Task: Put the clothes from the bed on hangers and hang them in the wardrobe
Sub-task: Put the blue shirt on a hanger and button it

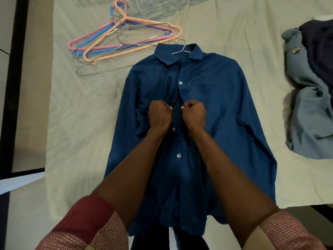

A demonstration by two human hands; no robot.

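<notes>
On the bed, the blue shirt already holds a wire hanger; both hands' fingers pinch its placket, buttoning; a clothes pile and spare hangers wait

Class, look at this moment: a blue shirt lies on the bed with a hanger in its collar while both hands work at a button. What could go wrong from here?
1. The shirt's hem hangs over the bed edge, so it might slide down as the left hand and right hand tug the front.
2. The wire hanger sits loosely in the collar; lifting carelessly could tip it out.
3. The spare hangers lie tangled, so picking one may drag others along.
</notes>
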